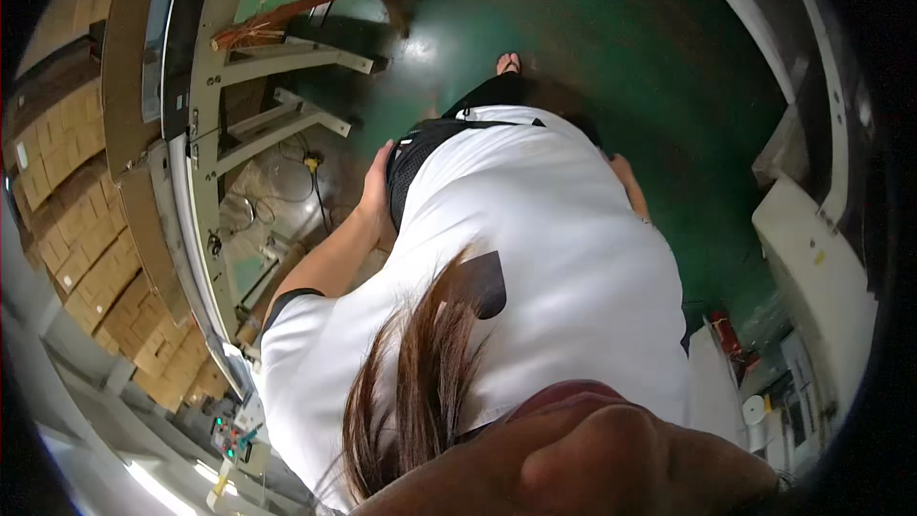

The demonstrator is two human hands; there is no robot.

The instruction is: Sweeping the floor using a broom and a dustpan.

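My left hand (377,182) hangs at my left hip, beside a black waist bag (413,155) worn over a white shirt. Its fingers are mostly turned away, and no held thing shows. On the other side, my right hand (626,175) is down by my right hip, partly covered by the shirt. What its fingers do is hidden. One foot in a flip-flop (508,63) shows ahead on the green floor.
To the left runs a long machine frame (205,124) with legs and cables below; a broom (296,10) leans there. Stacked cardboard boxes (72,143) stand beyond it. Pale machinery (812,258) is on the right, near a red object (731,336).
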